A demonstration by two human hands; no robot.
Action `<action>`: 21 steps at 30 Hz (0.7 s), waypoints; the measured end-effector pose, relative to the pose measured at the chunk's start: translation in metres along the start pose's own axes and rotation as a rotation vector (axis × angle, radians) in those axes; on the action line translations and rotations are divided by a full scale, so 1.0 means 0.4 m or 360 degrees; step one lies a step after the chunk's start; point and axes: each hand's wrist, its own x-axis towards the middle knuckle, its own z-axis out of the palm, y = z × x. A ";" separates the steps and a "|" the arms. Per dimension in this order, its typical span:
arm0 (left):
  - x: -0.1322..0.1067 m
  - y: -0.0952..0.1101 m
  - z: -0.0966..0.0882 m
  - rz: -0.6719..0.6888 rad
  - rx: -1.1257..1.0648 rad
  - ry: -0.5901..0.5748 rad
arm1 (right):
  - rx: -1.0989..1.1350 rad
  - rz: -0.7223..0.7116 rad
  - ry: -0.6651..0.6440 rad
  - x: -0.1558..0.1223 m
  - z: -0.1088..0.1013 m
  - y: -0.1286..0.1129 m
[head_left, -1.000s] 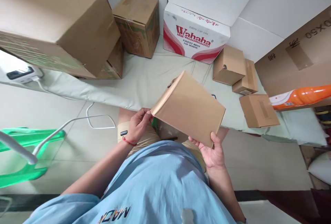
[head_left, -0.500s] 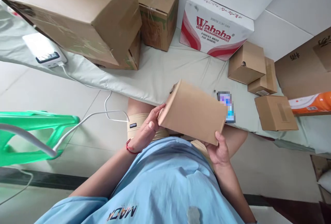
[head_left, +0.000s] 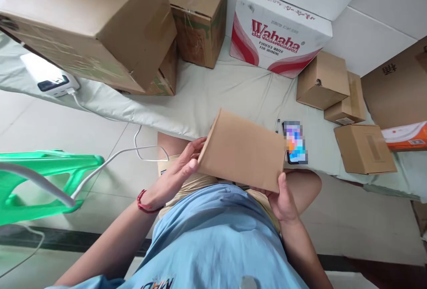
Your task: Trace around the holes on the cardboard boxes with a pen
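A plain brown cardboard box [head_left: 245, 151] is tilted over my lap, one broad face turned up toward me. My right hand [head_left: 282, 200] grips its near right corner, thumb on the edge and fingers underneath. Along the box's left end lies my left hand [head_left: 178, 173], its fingers fairly straight against that side and the fingertips partly hidden. Just right of the box, a phone [head_left: 295, 142] with a lit, blurred screen rests on the pale sheet [head_left: 200, 88]. A small dark stick-like item [head_left: 278, 125] is beside the phone.
A large carton [head_left: 133, 35] overhangs the sheet at left, near a white power bank [head_left: 50, 75] with a cable. Behind stand a taped carton [head_left: 200, 26] and a Wahaha carton [head_left: 280, 35]. Several small boxes [head_left: 365, 148] sit at right. A green stool [head_left: 66, 182] is at left.
The held box has shifted slightly left and turned, so its left end shows less. My left hand has moved a little left with it. My right hand keeps its grip on the corner.
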 end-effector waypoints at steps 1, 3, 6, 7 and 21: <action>0.003 0.005 0.003 -0.0091 -0.0126 0.0004 | -0.0040 -0.0048 -0.0047 -0.005 0.003 0.001; 0.008 0.007 0.017 -0.0271 -0.0419 0.0118 | -0.0090 -0.0170 -0.0126 -0.014 0.003 -0.002; 0.016 -0.003 0.040 -0.0497 -0.0830 0.0311 | -0.0151 -0.0376 -0.0208 -0.033 -0.006 -0.018; 0.018 -0.005 0.044 -0.0559 -0.0931 0.0317 | -0.0190 -0.0453 -0.0246 -0.042 -0.009 -0.027; -0.015 0.083 0.016 -0.0737 -0.0984 -0.0867 | -0.0516 -0.1171 -0.0053 -0.030 -0.029 -0.116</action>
